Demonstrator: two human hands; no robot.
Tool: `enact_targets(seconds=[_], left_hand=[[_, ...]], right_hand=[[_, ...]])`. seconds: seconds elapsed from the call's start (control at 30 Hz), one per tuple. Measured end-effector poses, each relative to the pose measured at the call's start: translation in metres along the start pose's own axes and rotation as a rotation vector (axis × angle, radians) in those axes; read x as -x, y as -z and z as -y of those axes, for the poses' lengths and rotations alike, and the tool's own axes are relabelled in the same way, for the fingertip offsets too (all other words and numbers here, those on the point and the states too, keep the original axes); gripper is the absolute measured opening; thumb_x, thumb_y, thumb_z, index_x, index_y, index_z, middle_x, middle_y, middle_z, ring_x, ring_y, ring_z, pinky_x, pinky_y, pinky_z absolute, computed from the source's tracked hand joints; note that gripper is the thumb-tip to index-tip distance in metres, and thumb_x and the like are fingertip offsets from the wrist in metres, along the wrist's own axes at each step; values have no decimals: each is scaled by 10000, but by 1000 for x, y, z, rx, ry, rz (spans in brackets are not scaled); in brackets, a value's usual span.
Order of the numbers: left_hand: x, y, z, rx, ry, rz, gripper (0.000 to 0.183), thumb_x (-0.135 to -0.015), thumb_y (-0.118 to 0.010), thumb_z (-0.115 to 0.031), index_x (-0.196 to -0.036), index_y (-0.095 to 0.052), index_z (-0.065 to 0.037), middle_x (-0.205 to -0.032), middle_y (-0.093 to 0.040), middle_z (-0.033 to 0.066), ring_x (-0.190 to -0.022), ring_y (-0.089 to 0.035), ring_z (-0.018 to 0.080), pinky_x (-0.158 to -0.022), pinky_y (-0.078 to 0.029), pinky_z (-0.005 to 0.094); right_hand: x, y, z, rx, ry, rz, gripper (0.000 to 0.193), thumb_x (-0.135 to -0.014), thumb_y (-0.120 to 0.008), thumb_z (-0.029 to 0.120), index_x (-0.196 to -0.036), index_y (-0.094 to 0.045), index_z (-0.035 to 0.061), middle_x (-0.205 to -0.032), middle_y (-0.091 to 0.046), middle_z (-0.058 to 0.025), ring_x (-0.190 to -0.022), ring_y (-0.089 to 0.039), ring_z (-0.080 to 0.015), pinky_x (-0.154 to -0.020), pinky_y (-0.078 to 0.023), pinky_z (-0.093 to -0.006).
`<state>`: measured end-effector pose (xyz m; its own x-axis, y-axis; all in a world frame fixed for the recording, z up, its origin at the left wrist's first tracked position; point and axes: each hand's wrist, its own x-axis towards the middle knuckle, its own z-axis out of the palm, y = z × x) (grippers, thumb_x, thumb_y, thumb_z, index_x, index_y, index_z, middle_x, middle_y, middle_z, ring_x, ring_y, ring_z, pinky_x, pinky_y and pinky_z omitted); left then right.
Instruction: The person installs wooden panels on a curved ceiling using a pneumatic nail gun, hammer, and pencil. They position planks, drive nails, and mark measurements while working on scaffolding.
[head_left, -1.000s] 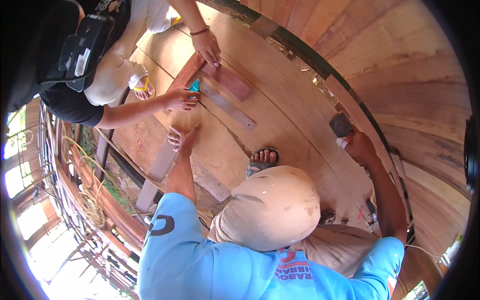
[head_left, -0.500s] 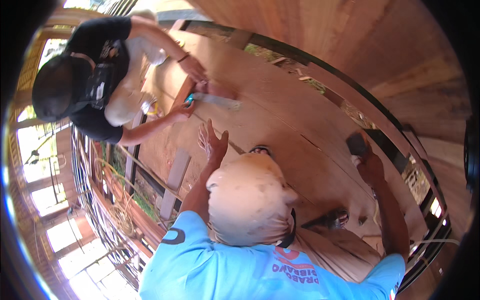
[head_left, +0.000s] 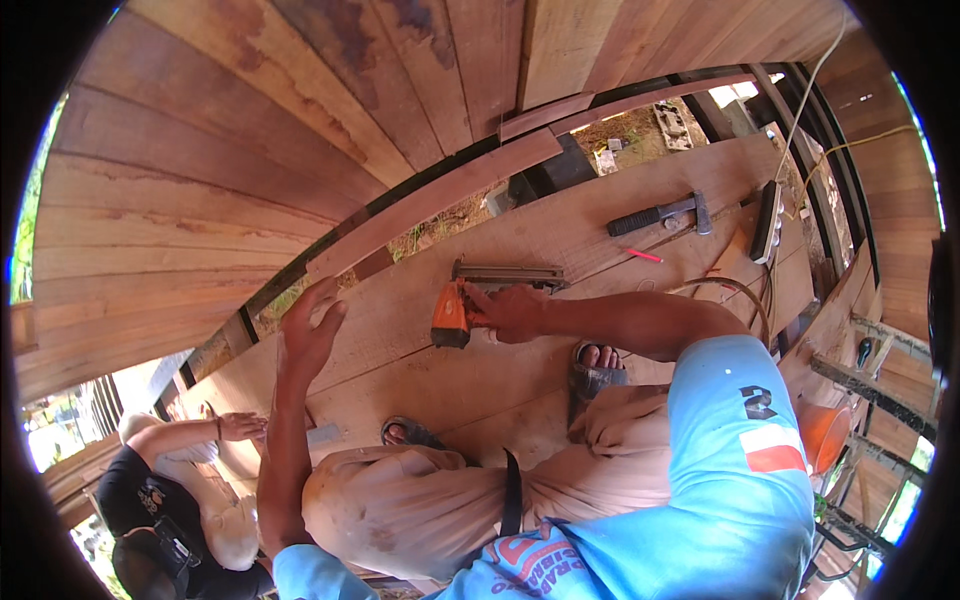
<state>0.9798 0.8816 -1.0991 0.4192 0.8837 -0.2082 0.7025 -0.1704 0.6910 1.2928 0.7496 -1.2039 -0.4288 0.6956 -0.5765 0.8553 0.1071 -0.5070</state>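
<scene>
nail gun [head_left: 452,314] in my right hand [head_left: 515,312], low over the plank floor [head_left: 540,238]

my right hand is wrapped around the nail gun, its orange body toward my left and its long dark magazine lying crosswise just beyond my fingers. whether its nose touches the boards i cannot tell. my left hand [head_left: 308,335] is raised and holds nothing, fingers spread and curved, near the end of a long loose plank [head_left: 435,207]; i cannot tell if the fingertips meet it.

the floor under me is wide brown boards, with dark seams running between them. my two sandals [head_left: 597,380] are planted on it, well apart. beyond the nail gun, to the right, a hammer [head_left: 650,218] lies flat, and just beside it a red pencil [head_left: 645,256]. farther right is a power strip [head_left: 767,225], with a yellow cord [head_left: 862,143] near it, and a brown hose [head_left: 763,308] curves by my right arm.

along the far edge the floor stops short of the wall [head_left: 200,235], and through the gap i see ground [head_left: 630,130] with scraps and a pale block [head_left: 673,127]. the wall is broad planks, reddish and stained, bowed by the lens. at far right stands a spattered frame [head_left: 870,397] with a round orange thing [head_left: 825,438] near it. lower left, a co-worker in a dark shirt [head_left: 135,490] reaches a hand [head_left: 240,427] over the boards.
</scene>
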Motion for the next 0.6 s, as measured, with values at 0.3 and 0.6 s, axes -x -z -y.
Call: enact_targets(seconds=[0.3, 0.6], left_hand=[[-60, -32, -131, -142, -308, 260, 500, -913, -728, -275, -1337, -617, -34, -1272, -678, 186, -1138, -674, 295, -978, -514, 382], [-42, -81, -108, -85, -222, 470, 507, -914, -735, -319, -1307, -625, -18, -1244, -680, 210, -1151, -673, 314, -974, -522, 389]], right_hand=[[-12, -24, -8, 81, 19, 144, 1048, -888, -673, 322, -1619, 38, 79, -1253, -610, -292, -1094, -635, -439, -899, -511, -519], [-20, -49, -24, 92, 30, 76, 1072, -877, -700, 316, -1622, 43, 112, -1372, -553, -284, -1171, -596, -462, -977, -473, -543]])
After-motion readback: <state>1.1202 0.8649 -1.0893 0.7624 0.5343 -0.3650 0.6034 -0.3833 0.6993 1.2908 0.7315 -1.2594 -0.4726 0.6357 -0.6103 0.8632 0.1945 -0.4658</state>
